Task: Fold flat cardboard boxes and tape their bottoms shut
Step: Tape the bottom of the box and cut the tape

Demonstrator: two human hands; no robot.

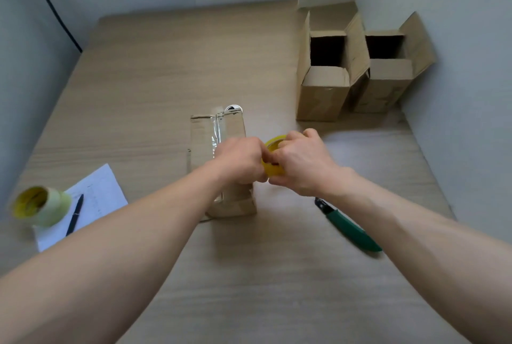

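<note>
A folded cardboard box (pixel 205 133) stands bottom-up in the middle of the table, with a strip of clear tape (pixel 217 129) along its seam. Just above its right edge both hands meet on a yellow-cored tape roll (pixel 273 169). My right hand (pixel 302 162) grips the roll from the right. My left hand (pixel 239 159) has its fingers curled at the roll's left side, pinching there; what exactly it pinches is hidden.
Two finished boxes (pixel 322 94) (pixel 385 86) stand open-topped at the back right by the wall. A green-handled cutter (pixel 350 228) lies under my right forearm. A second tape roll (pixel 40 205), a sheet of paper (pixel 94 191) and a pen (pixel 74 214) lie at the left.
</note>
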